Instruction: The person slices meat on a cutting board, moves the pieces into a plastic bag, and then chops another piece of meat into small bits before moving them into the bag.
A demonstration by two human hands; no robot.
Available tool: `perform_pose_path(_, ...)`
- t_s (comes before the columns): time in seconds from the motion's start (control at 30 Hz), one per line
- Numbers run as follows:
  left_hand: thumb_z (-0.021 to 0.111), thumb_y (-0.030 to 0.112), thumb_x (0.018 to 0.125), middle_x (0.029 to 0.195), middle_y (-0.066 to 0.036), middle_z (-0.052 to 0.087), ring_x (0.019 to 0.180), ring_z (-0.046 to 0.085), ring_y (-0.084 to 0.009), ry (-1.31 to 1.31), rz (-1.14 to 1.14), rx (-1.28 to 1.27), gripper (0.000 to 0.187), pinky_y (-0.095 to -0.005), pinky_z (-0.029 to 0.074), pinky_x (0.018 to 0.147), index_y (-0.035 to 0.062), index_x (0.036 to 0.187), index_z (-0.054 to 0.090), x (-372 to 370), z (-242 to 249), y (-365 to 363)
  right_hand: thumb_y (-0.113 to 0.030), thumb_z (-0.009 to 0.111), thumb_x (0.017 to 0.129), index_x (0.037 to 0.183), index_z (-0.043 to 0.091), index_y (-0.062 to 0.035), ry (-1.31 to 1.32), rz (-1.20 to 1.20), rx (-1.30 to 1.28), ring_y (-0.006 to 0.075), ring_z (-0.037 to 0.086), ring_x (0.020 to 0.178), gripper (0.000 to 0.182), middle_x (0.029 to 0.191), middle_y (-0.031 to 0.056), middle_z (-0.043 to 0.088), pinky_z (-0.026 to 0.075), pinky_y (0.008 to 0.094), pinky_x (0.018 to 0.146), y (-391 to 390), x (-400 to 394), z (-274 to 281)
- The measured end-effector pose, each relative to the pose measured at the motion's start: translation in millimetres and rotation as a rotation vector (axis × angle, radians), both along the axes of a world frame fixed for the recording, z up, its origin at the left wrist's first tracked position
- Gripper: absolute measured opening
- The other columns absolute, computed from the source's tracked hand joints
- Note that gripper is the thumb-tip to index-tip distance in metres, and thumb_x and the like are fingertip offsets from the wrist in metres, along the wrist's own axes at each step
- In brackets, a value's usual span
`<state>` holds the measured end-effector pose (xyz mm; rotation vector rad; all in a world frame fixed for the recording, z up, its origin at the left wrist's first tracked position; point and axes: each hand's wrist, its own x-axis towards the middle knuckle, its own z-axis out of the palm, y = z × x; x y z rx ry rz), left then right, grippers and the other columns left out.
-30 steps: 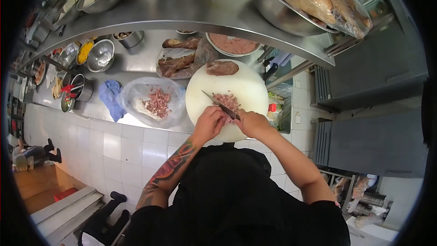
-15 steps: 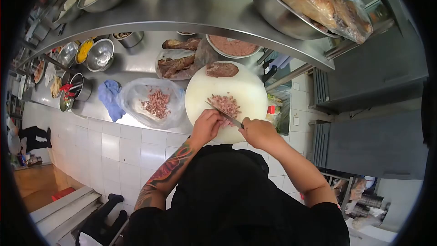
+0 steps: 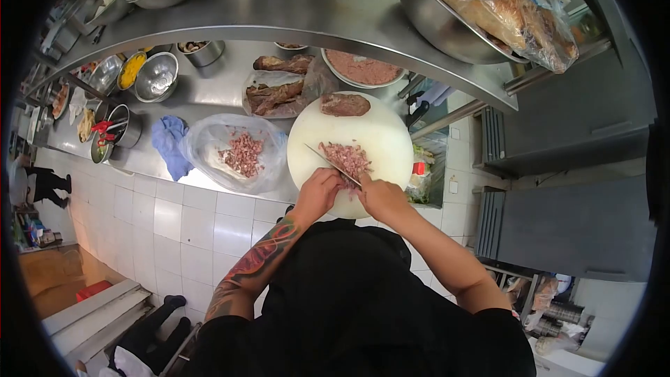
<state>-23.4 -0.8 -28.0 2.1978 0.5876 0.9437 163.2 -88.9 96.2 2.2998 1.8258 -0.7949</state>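
A round white cutting board (image 3: 394, 136) carries a heap of diced meat (image 3: 352, 157). My right hand (image 3: 384, 198) is closed around the handle of a kitchen knife (image 3: 328, 162), whose blade points up and to the left across the near side of the heap. Close beside the blade, my left hand (image 3: 318, 192) has its fingers curled down on meat at the near edge of the heap; the fingertips are partly hidden. At the far side of the board lies a larger brown piece of meat (image 3: 345, 105). Left of the board, an open plastic bag (image 3: 202, 150) holds more diced meat (image 3: 244, 155).
A steel shelf (image 3: 314, 0) spans the space above the counter, with a bowl and bagged meat (image 3: 513, 18) at its right. Behind the board stand a bowl of minced meat (image 3: 363, 68) and bagged dark meat (image 3: 276, 98). A blue cloth (image 3: 171, 145) lies left.
The knife has shifted up and left, its tip now past the heap's left edge. My right hand has moved left, closer to my left hand. The whole view has shifted slightly.
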Motion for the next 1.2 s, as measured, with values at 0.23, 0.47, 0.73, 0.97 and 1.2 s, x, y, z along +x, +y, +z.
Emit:
perform_pose_path(0.23,0.081,0.000,0.085,0.112,-0.010,0.073,0.104,0.069,-0.0345,-0.024,0.013,-0.003,0.019,-0.0437,0.058,0.091,0.0059,0.102,0.076,-5.6,4.0,-1.5,-0.034,0.066,0.107,0.122,0.062,-0.0006,-0.002,0.054,-0.099,0.0463,0.078,0.096,0.036,0.099,0.0268,0.078,0.060,0.0582,0.085,-5.7,4.4,49.3)
perform_pose_path(0.47,0.082,0.000,0.085,0.110,-0.010,0.073,0.104,0.070,-0.0346,-0.018,0.013,0.008,0.019,-0.0433,0.058,0.091,0.0058,0.103,0.077,-8.2,3.1,1.6,-0.034,0.066,0.106,0.119,0.060,-0.0006,0.021,0.086,0.068,0.0461,0.078,0.093,0.036,0.093,0.0263,0.078,0.060,0.0582,0.083,10.2,2.6,3.5)
perform_pose_path(0.73,0.078,-0.005,0.082,0.110,-0.009,0.073,0.107,0.070,-0.0335,0.019,0.020,-0.015,0.023,-0.0426,0.059,0.092,0.0066,0.101,0.076,-12.0,-5.6,-1.4,-0.035,0.067,0.106,0.118,0.060,-0.0007,0.007,0.025,0.026,0.0467,0.078,0.092,0.037,0.095,0.0261,0.078,0.060,0.0579,0.082,-6.0,-4.3,-5.3)
perform_pose_path(0.97,0.075,-0.008,0.081,0.107,-0.008,0.073,0.104,0.071,-0.0331,-0.011,0.014,-0.012,0.025,-0.0429,0.060,0.090,0.0068,0.100,0.077,-17.1,8.6,0.8,-0.034,0.065,0.108,0.119,0.060,-0.0011,-0.027,0.092,-0.072,0.0462,0.077,0.091,0.035,0.093,0.0257,0.077,0.059,0.0604,0.082,-15.1,-1.1,52.2)
perform_pose_path(1.2,0.073,-0.008,0.083,0.108,-0.009,0.073,0.105,0.072,-0.0332,0.058,-0.010,-0.003,0.022,-0.0431,0.061,0.089,0.0053,0.100,0.077,-19.5,8.3,1.5,-0.033,0.062,0.109,0.121,0.061,-0.0013,0.036,0.119,0.057,0.0460,0.078,0.090,0.034,0.091,0.0251,0.078,0.060,0.0588,0.081,5.4,1.6,2.0)
